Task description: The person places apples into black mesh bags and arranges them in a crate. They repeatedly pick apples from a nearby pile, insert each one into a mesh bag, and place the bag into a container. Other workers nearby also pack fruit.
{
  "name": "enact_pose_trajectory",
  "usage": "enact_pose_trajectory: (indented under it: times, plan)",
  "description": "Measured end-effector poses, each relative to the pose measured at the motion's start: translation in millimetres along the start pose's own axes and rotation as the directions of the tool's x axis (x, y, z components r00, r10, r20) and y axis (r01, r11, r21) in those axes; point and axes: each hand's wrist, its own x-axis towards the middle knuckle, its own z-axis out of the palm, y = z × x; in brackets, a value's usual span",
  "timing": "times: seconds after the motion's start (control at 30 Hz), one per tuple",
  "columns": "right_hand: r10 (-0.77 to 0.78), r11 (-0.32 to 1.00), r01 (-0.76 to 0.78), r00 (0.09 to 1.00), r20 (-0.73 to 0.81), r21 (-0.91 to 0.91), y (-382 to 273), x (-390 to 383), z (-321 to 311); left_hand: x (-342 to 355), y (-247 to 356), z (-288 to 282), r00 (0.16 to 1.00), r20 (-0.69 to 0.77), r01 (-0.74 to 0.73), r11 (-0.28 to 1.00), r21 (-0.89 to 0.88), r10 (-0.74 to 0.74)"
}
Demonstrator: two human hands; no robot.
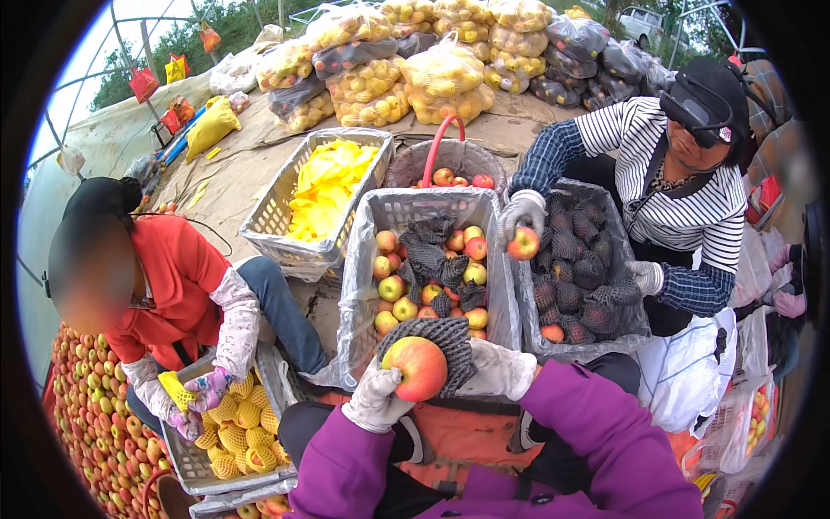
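Note:
My left hand (375, 400), in a white glove, is closed on a red and yellow apple (417, 367). Against the apple's far and right side lies a dark grey foam net sleeve (456, 353). My right hand (501, 370), also gloved in white, grips the sleeve's right side; its fingertips are partly hidden by the net. Just beyond my hands stands a plastic-lined crate (358, 298), where loose apples (392, 288) and dark foam nets (424, 259) lie mixed.
At right, a co-worker in stripes holds an apple (523, 243) over a crate of dark-netted apples (566, 272). At left, another handles yellow nets above a crate (194, 476) of yellow-netted apples. Beyond are a crate of yellow nets (330, 186), a red-handled basket (445, 143) and stacked bags (372, 91).

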Motion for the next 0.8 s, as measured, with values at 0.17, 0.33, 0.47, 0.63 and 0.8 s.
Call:
enact_pose_trajectory:
  times: [0.17, 0.33, 0.47, 0.63, 0.8]
  plan:
    - [0.286, 0.246, -0.156, 0.955, 0.082, 0.957, 10, 0, 0, 1, 4, 0, 0.999, 0.015, 0.040, 0.998, 0.057, -0.041]
    - [0.393, 0.887, -0.205, 0.806, -0.442, 0.414, -6, 3, -12, 2, 13, -2, 0.990, -0.125, -0.010, 0.917, 0.400, 0.066]
    - [-0.186, 0.893, -0.118, 0.784, -0.593, -0.435, -20, 3, -8, 13, 2, -9, 0.930, -0.218, -0.075, 0.734, 0.675, 0.295]
    - [-0.382, 0.476, -0.032, 0.893, -0.239, -0.879, -17, 13, 36, 21, -18, -40, 0.884, -0.194, -0.262, 0.795, 0.548, 0.425]
    - [-0.526, 0.571, 0.013, 0.774, -0.353, -0.821, -37, 10, 14, 17, -10, -27, 0.935, -0.171, -0.225, 0.890, 0.396, 0.312]
